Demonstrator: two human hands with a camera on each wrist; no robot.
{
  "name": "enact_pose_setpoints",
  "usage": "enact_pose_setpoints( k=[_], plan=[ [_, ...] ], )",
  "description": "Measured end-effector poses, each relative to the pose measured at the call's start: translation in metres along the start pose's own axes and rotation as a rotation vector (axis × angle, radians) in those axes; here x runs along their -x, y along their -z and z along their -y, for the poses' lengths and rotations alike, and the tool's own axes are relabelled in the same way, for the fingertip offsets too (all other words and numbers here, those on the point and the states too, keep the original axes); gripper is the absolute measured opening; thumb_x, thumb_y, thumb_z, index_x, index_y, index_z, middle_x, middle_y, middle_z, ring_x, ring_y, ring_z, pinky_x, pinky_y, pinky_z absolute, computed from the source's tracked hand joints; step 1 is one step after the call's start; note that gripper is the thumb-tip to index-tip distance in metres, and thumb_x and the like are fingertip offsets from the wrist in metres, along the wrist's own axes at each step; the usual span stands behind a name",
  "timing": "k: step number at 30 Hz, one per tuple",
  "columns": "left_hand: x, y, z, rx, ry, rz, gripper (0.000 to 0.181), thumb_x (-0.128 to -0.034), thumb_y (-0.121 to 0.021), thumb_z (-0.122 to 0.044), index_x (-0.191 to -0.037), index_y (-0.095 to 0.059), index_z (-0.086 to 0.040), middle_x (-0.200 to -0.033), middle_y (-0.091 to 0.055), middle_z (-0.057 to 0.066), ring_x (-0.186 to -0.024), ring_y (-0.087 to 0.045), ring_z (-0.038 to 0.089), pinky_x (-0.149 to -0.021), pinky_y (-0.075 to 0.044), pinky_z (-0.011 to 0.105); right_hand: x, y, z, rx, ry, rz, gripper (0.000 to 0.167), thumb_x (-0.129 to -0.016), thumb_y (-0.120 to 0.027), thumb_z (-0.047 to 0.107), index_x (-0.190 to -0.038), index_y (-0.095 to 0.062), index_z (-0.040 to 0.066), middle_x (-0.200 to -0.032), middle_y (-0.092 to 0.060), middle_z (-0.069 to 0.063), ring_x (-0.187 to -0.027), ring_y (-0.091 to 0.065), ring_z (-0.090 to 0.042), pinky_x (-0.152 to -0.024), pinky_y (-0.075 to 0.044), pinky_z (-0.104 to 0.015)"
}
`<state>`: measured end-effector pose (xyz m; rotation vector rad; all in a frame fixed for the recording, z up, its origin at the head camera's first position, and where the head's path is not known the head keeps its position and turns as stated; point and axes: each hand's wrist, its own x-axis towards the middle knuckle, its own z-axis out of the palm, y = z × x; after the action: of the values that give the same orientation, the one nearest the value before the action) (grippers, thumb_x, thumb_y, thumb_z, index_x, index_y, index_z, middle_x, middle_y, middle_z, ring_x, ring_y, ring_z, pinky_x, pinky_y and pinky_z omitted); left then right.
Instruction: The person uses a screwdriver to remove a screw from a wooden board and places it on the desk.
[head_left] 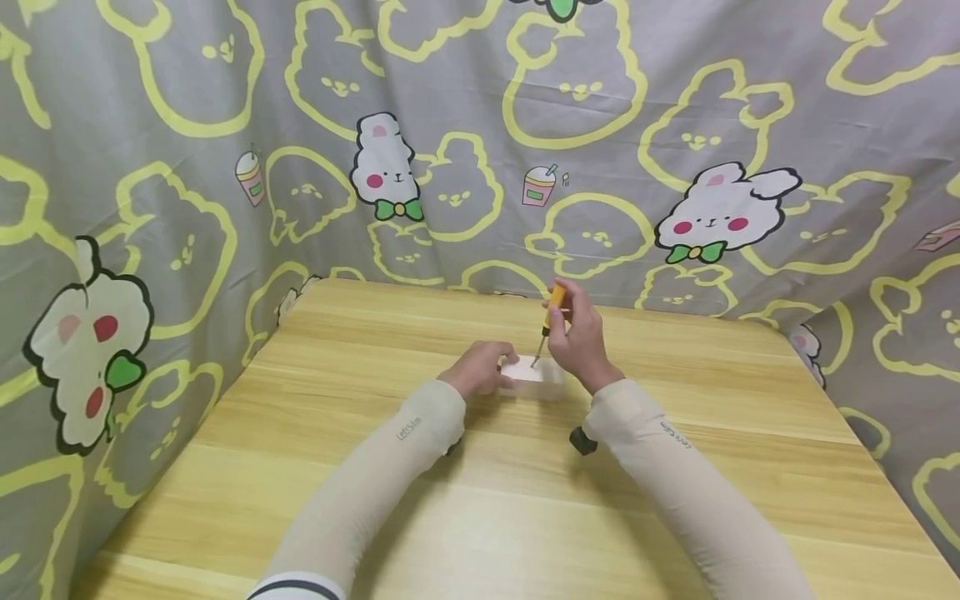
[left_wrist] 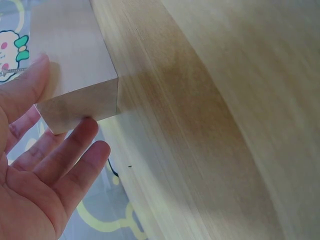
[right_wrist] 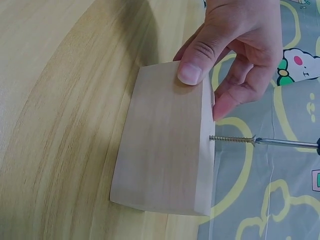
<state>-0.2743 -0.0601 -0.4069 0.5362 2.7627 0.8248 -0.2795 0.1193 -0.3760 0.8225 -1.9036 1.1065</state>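
Note:
A pale wooden block lies on the table, its broad side and narrow top edge plain in the right wrist view. My left hand grips one end of it; in the left wrist view the thumb lies along one face and fingertips touch the end. A screw stands in the block's top edge, with most of its thread outside the wood. The shaft of a screwdriver meets the screw head in line. My right hand holds that screwdriver's yellow handle, which tilts slightly right above the block.
The wood-grain table extends on all sides of the block. A grey patterned cloth hangs behind and beside it. Below the right cuff shows a small black object, probably the wrist camera.

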Motion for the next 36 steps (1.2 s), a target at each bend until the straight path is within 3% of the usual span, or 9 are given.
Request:
enact_pose_setpoints(
  k=[16,24,36],
  plan=[
    [-0.0018,-0.0012,0.0014,0.010,0.014,0.010,0.045,-0.0799,-0.079,-0.022,-0.121,-0.064,-0.013,-0.134,-0.058,0.007,-0.120,-0.055,0.026,-0.102,-0.044,0.040,-0.0013,0.0028,-0.0016,-0.008,0.017,-0.006,0.042,-0.087,-0.051,-0.017,-0.127,-0.045,-0.009,-0.111,-0.059,-0.024,-0.087,-0.066,-0.036,-0.068,-0.059,-0.043],
    [-0.0020,-0.0025,0.0015,-0.008,-0.003,0.000,0.043,-0.0804,-0.079,-0.022,-0.120,-0.064,-0.012,-0.131,-0.060,0.008,-0.112,-0.059,0.025,-0.099,-0.046,0.037,0.0006,0.0036,-0.0017,0.003,0.001,0.004,0.041,-0.087,-0.051,-0.016,-0.127,-0.045,-0.008,-0.110,-0.059,-0.024,-0.087,-0.067,-0.034,-0.068,-0.059,-0.041],
    [-0.0023,-0.0031,0.0024,-0.010,0.003,-0.001,0.043,-0.0808,-0.078,-0.022,-0.120,-0.064,-0.013,-0.131,-0.060,0.006,-0.114,-0.058,0.024,-0.101,-0.045,0.037,0.0042,0.0058,-0.0055,0.010,-0.031,0.022,0.042,-0.087,-0.051,-0.015,-0.128,-0.044,-0.007,-0.110,-0.059,-0.023,-0.088,-0.066,-0.036,-0.069,-0.059,-0.042]
  ],
)
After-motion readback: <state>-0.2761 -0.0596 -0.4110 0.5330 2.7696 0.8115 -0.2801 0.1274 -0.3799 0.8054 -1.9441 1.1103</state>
